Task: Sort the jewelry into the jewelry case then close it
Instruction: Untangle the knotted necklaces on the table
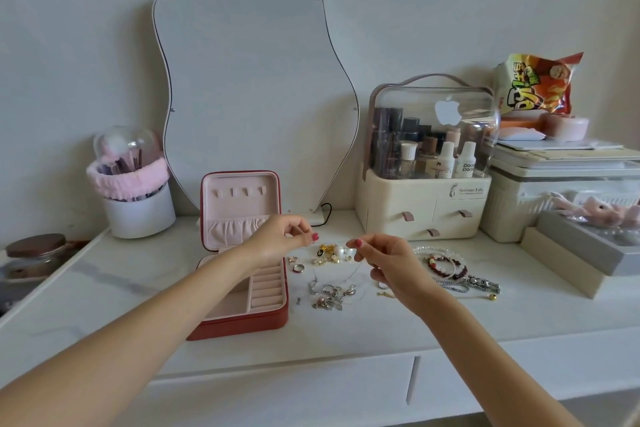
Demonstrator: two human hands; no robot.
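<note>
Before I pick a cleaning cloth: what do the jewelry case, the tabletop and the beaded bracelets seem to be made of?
Jewelry case: red shell, probably faux leather by its smooth matte grain, with a pink velvety lining. Tabletop: white with faint grey veins and a soft sheen, so marble or a marble-look laminate. Beaded bracelets: glossy dark red and pearly white beads, maybe glass, stone or plastic; I cannot tell which.

Both hands [325, 250] pinching thin necklace [349, 276] above table

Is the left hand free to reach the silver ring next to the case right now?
Probably not yet: the left hand and right hand both pinch a thin chain. The silver ring lies uncovered just below on the tabletop, beside the jewelry case.
</note>
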